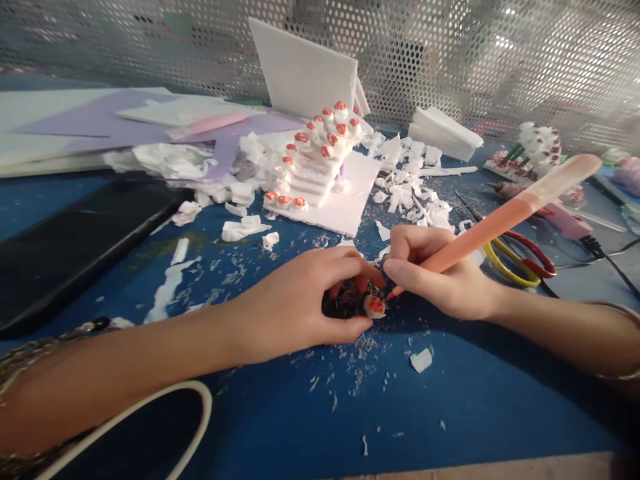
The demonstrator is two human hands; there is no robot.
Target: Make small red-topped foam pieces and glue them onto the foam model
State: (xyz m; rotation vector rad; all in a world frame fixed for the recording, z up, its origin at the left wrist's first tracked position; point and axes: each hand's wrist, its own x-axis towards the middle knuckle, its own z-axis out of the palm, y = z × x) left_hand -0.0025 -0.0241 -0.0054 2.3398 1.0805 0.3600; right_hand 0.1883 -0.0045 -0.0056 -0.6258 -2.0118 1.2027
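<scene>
My left hand [305,297] is curled over a small dark object on the blue table [450,407] and pinches a little white foam piece with a red top [374,306] at its fingertips. My right hand [440,273] grips a long orange brush or pen [505,217] like a pencil. Its red tip touches the foam piece. Both hands rest on the table, close together near the middle.
A stepped white foam model [313,167] carrying several red-topped white pieces stands behind the hands. Foam scraps [415,193] litter the table. Red and yellow scissors [520,260] and a pink glue gun [565,220] lie right. A black slab [75,247] sits left. Perforated metal screen [500,60] behind.
</scene>
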